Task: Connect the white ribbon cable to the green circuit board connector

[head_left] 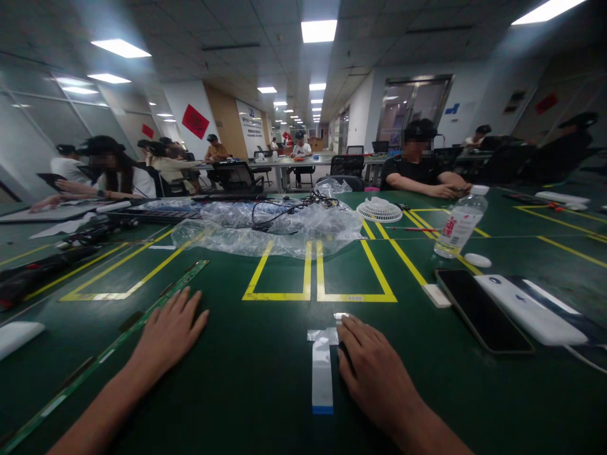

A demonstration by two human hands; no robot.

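My left hand point(173, 328) lies palm down with its fingers spread. It rests at the right edge of a long, narrow green circuit board point(107, 354), partly covering it. Near the front middle of the table is a white flat ribbon cable point(322, 379) with a blue lower end and silvery foil across its top. The fingers of my right hand point(372, 363) are bent and close together at the cable's upper right, over its silvery tab. The fingertips hide part of that tab, and the thumb is beside the strip.
Clear plastic wrapping point(284, 230) with black cables point(289, 212) lies across the middle. At right are a bottle point(459, 224), a black phone point(484, 311), a white device point(531, 309) and a small white block point(436, 296). A white round grille point(378, 210) lies farther back; several people sit around.
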